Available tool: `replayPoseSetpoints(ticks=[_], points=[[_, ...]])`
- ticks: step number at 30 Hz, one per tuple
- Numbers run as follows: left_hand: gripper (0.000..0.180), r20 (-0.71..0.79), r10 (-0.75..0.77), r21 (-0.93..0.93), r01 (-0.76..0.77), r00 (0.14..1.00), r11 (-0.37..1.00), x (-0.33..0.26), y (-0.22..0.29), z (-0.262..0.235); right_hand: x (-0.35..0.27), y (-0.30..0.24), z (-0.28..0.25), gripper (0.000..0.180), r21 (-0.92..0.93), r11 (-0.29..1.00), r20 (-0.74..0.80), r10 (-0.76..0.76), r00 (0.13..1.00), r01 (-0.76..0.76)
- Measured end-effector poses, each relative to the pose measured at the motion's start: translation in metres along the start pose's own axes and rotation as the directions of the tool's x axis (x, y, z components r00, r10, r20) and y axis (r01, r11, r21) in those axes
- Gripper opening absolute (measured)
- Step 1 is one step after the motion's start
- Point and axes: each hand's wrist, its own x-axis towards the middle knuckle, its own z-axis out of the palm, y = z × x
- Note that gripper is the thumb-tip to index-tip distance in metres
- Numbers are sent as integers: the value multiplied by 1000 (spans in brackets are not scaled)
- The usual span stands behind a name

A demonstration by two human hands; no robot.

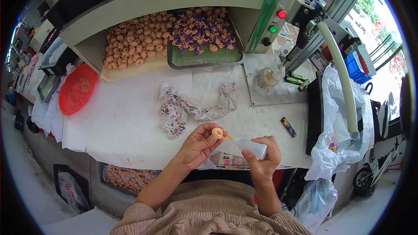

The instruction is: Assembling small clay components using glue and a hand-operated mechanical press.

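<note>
Between the thumb and fingers of my left hand point(201, 144) is a small peach-coloured doll head point(217, 133), with a round opening facing up. My right hand point(267, 157) grips a white squeeze bottle point(253, 148), tipped sideways toward the left. The bottle's thin yellow nozzle point(228, 138) reaches the right side of the head; whether it touches is too small to tell. Both hands are above the front edge of the white-covered table point(117, 135). A crumpled floral cloth point(176, 109) lies just beyond my left hand.
Under the shelf lie a heap of doll heads point(137, 39) and a tray point(204, 66) of small purple-and-peach figures. At right stand a press with a long pale lever point(342, 74) and a plastic-lined black bin point(314, 113). A dark tube point(288, 127) lies nearby. A red basin point(78, 89) sits left.
</note>
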Motion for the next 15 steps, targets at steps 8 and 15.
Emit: replayPoseSetpoints(ticks=[8,15], points=[[30,5,28,0,-28,1000,1000,2,-8,-2,-2,3,-5,30,5,1000,-16,1,1000,-1],[33,-9,28,-22,-28,1000,999,5,-10,1,-2,3,-3,35,32,997,2,70,998,-70]])
